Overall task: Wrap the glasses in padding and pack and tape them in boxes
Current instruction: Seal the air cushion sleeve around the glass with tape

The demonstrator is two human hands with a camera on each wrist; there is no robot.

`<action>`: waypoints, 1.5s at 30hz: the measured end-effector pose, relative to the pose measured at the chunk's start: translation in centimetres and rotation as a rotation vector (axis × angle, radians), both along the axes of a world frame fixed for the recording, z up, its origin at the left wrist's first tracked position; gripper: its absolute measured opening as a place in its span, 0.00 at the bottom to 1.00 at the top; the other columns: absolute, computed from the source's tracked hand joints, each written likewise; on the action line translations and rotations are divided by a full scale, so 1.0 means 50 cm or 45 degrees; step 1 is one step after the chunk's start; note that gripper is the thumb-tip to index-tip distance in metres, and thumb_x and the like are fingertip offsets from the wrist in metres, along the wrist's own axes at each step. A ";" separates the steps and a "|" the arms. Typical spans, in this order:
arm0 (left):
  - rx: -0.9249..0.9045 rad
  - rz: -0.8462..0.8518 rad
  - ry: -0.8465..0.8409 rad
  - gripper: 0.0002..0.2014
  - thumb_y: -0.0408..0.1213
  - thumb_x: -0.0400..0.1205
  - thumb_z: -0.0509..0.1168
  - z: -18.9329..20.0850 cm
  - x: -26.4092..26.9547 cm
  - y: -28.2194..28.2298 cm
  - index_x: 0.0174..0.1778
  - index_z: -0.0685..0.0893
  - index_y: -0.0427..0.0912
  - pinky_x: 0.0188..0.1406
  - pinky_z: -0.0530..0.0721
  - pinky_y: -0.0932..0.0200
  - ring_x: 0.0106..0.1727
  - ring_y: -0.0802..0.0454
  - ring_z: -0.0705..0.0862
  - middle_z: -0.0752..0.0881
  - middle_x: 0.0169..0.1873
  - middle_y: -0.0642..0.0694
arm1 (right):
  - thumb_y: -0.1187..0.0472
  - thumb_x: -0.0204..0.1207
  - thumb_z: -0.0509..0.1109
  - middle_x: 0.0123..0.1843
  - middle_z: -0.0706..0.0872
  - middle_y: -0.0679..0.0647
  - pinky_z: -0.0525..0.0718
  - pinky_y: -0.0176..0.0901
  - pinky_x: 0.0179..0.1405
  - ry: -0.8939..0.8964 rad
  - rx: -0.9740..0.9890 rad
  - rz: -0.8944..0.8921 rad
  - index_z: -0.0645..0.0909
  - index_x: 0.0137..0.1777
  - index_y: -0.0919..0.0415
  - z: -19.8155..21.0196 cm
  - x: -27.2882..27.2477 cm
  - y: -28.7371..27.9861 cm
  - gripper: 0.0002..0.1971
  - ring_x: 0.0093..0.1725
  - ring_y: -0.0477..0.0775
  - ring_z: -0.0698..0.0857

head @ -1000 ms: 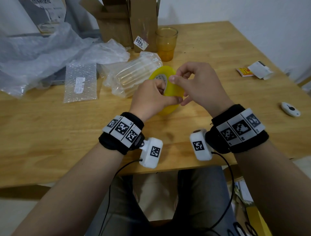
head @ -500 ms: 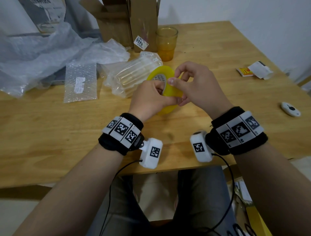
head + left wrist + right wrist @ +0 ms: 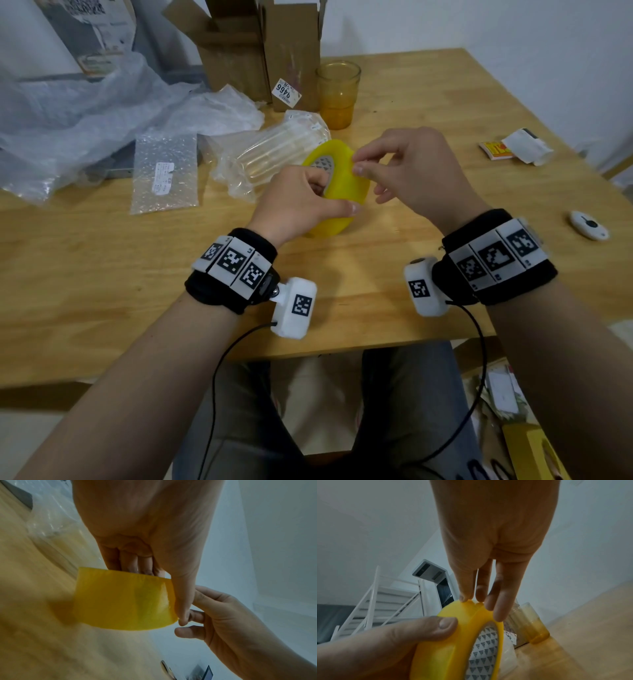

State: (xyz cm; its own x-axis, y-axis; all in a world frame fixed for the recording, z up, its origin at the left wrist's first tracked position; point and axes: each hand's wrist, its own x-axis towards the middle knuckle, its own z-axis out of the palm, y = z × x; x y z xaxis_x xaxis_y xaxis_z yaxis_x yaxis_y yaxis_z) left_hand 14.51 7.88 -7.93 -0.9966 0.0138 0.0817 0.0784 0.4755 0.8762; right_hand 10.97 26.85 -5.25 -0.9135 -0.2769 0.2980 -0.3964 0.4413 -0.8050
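Note:
A yellow tape roll (image 3: 346, 185) stands on edge just above the wooden table (image 3: 102, 274). My left hand (image 3: 318, 195) grips it, fingers through the core and thumb on the outer face. My right hand (image 3: 363, 164) pinches at the roll's top outer surface with thumb and fingertips. In the right wrist view those fingertips (image 3: 481, 599) press the rim of the tape roll (image 3: 447, 655). Behind the roll lies a glass wrapped in air-column padding (image 3: 274, 154). A bare amber glass (image 3: 337, 94) stands beside an open cardboard box (image 3: 260, 44).
A small bubble-wrap bag (image 3: 164, 171) and a big crumpled plastic sheet (image 3: 85, 109) cover the table's left side. Folded papers (image 3: 517, 149) and a small white device (image 3: 589, 226) lie at the right. The table's front edge is near my wrists.
My right fingers have shifted slightly along the top of the roll, with the hand opening out a little. The left hand keeps its hold on the roll.

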 end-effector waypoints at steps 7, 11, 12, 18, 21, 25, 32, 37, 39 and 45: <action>0.012 -0.060 -0.034 0.16 0.48 0.64 0.87 -0.001 -0.015 -0.014 0.35 0.92 0.43 0.35 0.83 0.40 0.34 0.50 0.85 0.91 0.35 0.36 | 0.63 0.78 0.80 0.40 0.89 0.49 0.90 0.54 0.25 0.193 0.197 0.099 0.93 0.46 0.55 0.012 -0.019 -0.002 0.02 0.31 0.52 0.88; -0.017 -0.106 -0.057 0.20 0.50 0.62 0.87 -0.003 -0.023 -0.019 0.29 0.86 0.40 0.35 0.73 0.53 0.31 0.54 0.79 0.82 0.27 0.48 | 0.63 0.76 0.76 0.38 0.85 0.53 0.88 0.53 0.25 0.323 0.341 0.190 0.90 0.41 0.58 0.015 -0.029 0.000 0.03 0.32 0.51 0.85; -0.019 -0.118 -0.058 0.25 0.52 0.60 0.86 -0.004 -0.025 -0.020 0.31 0.85 0.36 0.35 0.73 0.52 0.31 0.54 0.78 0.81 0.27 0.47 | 0.63 0.75 0.75 0.38 0.85 0.53 0.87 0.54 0.28 0.349 0.378 0.195 0.90 0.41 0.60 0.013 -0.031 -0.001 0.03 0.32 0.51 0.84; -0.053 -0.146 -0.063 0.35 0.58 0.55 0.84 -0.009 -0.025 -0.026 0.38 0.83 0.28 0.36 0.72 0.52 0.33 0.50 0.77 0.81 0.30 0.44 | 0.63 0.68 0.73 0.37 0.84 0.52 0.78 0.45 0.35 0.377 0.506 0.247 0.84 0.38 0.61 0.003 -0.039 -0.018 0.02 0.34 0.49 0.79; -0.027 -0.125 -0.068 0.29 0.53 0.59 0.86 -0.003 -0.026 -0.029 0.37 0.86 0.31 0.36 0.75 0.51 0.33 0.52 0.79 0.83 0.29 0.42 | 0.63 0.69 0.73 0.35 0.85 0.52 0.77 0.42 0.34 0.330 0.416 0.253 0.83 0.39 0.61 0.002 -0.034 -0.007 0.02 0.32 0.50 0.80; 0.012 -0.139 -0.086 0.30 0.53 0.60 0.86 0.002 -0.028 -0.033 0.39 0.86 0.29 0.38 0.77 0.50 0.35 0.49 0.81 0.86 0.33 0.35 | 0.58 0.76 0.78 0.41 0.91 0.51 0.87 0.45 0.41 0.320 0.219 0.162 0.92 0.49 0.56 -0.004 -0.035 0.007 0.05 0.36 0.51 0.87; -0.021 -0.151 -0.085 0.34 0.57 0.57 0.85 0.003 -0.029 -0.033 0.39 0.86 0.29 0.38 0.76 0.50 0.35 0.50 0.81 0.86 0.35 0.30 | 0.60 0.76 0.81 0.40 0.89 0.43 0.88 0.53 0.45 0.376 0.392 0.239 0.95 0.48 0.60 0.020 -0.054 0.003 0.05 0.35 0.41 0.85; -0.050 -0.116 -0.100 0.26 0.52 0.58 0.87 0.005 -0.030 -0.035 0.38 0.90 0.35 0.39 0.80 0.51 0.36 0.52 0.85 0.90 0.40 0.33 | 0.59 0.73 0.73 0.38 0.89 0.50 0.86 0.57 0.42 0.526 0.541 0.305 0.92 0.42 0.59 0.025 -0.052 -0.007 0.07 0.37 0.51 0.84; -0.050 -0.114 -0.117 0.19 0.45 0.62 0.89 0.006 -0.030 -0.037 0.38 0.91 0.37 0.39 0.79 0.53 0.35 0.55 0.85 0.91 0.37 0.36 | 0.59 0.71 0.71 0.35 0.86 0.50 0.84 0.56 0.39 0.537 0.567 0.320 0.91 0.40 0.59 0.022 -0.053 -0.011 0.07 0.35 0.52 0.83; -0.054 -0.113 -0.130 0.17 0.43 0.64 0.89 0.014 -0.026 -0.039 0.39 0.93 0.38 0.40 0.80 0.54 0.36 0.55 0.85 0.92 0.39 0.35 | 0.55 0.68 0.66 0.34 0.80 0.46 0.81 0.47 0.34 0.570 0.576 0.385 0.85 0.38 0.60 0.010 -0.045 -0.022 0.10 0.33 0.49 0.78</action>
State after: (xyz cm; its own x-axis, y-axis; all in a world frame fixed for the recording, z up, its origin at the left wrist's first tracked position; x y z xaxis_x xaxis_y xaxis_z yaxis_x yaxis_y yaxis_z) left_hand 13.21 5.96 -7.26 -0.9944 0.1035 -0.0223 0.0335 0.5072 0.8612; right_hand 8.70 25.75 -4.73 -0.5931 -0.6849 0.4232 -0.8050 0.5124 -0.2990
